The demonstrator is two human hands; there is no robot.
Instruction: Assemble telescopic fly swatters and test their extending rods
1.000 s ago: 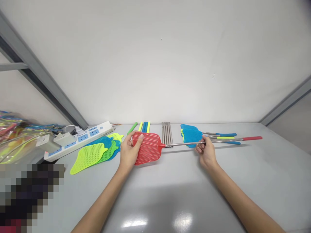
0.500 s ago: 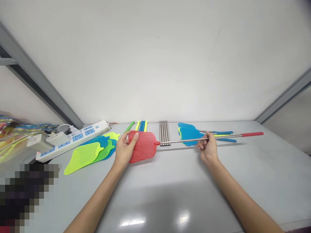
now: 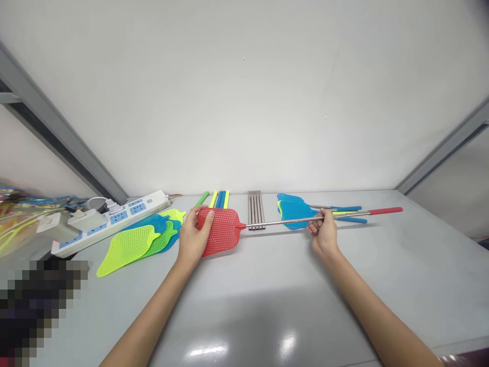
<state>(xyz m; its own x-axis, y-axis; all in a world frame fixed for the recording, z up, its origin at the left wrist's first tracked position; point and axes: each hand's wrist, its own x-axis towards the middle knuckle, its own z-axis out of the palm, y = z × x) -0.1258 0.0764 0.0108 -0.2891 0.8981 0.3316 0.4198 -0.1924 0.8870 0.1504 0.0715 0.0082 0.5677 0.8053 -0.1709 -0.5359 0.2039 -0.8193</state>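
A red fly swatter (image 3: 221, 230) with a telescopic metal rod and a red grip spans both my hands above the table. My left hand (image 3: 194, 232) pinches the left edge of its perforated head, thumb on the front. My right hand (image 3: 324, 232) is closed round the middle of the metal rod. Behind the rod, on the right, lie blue fly swatters (image 3: 294, 213) with a yellow-green one partly under them. Left of my left hand, loose swatter heads (image 3: 132, 245) in yellow, green and blue overlap in a pile.
Several metal rods (image 3: 256, 210) lie side by side near the wall. Coloured grip tubes (image 3: 221, 200) lie to their left. A white power strip (image 3: 114, 219) with plugged-in adapters runs along the left back. Plastic-wrapped goods (image 3: 23, 214) are at the far left, above a pixelated dark patch.
The red grip end is closer to my right hand, so the swatter's rod looks shorter. Both hands keep their hold; the whole view has shifted slightly.
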